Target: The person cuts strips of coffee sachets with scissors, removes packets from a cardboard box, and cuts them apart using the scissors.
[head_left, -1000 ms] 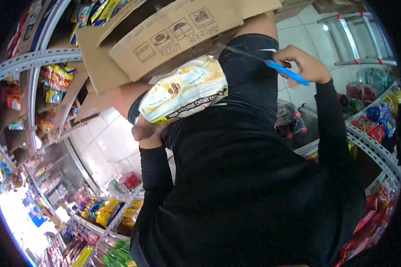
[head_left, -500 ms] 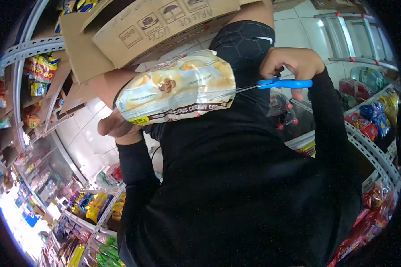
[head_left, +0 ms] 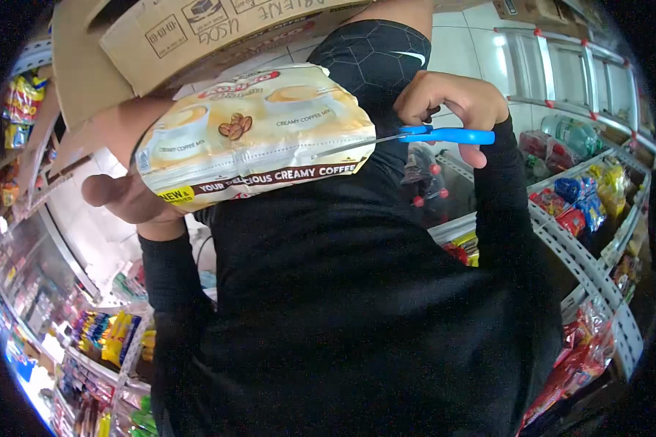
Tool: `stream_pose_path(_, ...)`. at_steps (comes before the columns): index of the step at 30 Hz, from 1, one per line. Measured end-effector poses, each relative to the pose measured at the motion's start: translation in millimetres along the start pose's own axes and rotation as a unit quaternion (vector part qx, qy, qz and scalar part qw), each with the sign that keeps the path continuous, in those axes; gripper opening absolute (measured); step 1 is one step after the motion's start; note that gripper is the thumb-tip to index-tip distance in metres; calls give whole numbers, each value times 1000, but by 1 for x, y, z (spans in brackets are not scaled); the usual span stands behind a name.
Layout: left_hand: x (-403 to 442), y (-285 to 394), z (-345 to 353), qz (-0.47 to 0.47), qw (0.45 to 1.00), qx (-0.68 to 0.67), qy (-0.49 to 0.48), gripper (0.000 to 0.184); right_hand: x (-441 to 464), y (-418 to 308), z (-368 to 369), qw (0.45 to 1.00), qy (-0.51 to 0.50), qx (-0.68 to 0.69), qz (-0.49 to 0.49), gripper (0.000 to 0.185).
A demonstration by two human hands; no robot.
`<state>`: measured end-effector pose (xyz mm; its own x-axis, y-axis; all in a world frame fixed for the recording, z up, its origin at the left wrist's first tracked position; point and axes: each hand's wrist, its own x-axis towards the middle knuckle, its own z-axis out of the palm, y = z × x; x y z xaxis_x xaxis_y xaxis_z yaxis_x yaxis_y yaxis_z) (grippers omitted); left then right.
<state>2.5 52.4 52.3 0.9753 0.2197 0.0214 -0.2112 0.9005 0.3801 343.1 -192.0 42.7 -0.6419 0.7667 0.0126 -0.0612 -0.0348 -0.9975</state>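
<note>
My left hand (head_left: 127, 200) grips the lower left corner of a cream-coloured coffee mix pack (head_left: 262, 120), its thumb sticking out to the left. The pack is tilted over my lap, its printed face and brown band turned up. My right hand (head_left: 463, 102) has its fingers through the blue handles of a pair of scissors (head_left: 455, 136). The scissors point left, with a thin blade lying across the pack's right end, near the seam above the brown band. Where the other blade sits cannot be made out.
An open cardboard box (head_left: 219, 36) stands just beyond my knees. Shelves with bagged snacks (head_left: 109, 339) run along the left, and more packets (head_left: 576, 200) lie on racks at the right. A metal ladder (head_left: 568, 65) lies at the upper right, above tiled floor (head_left: 481, 58).
The pack's printed face has turned more towards my view, and more of the blade shows across it. The whole scene has shifted left with my head. Both hands keep their hold.
</note>
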Motion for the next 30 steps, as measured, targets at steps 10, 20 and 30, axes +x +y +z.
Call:
stream_pose_path(10, 1, -4, 1, -6, 999, -42, -32, 125, 12, -2, -3, 999, -38, -19, -9, 66)
stream_pose_path(20, -4, -7, -3, -27, 998, -62, -15, 120, 13, -1, -3, 999, -42, 2, 14, 63)
stream_pose_path(30, 2, -12, 6, -18, 995, -98, -29, 125, 10, -2, 1, 999, -11, 27, 38, 63)
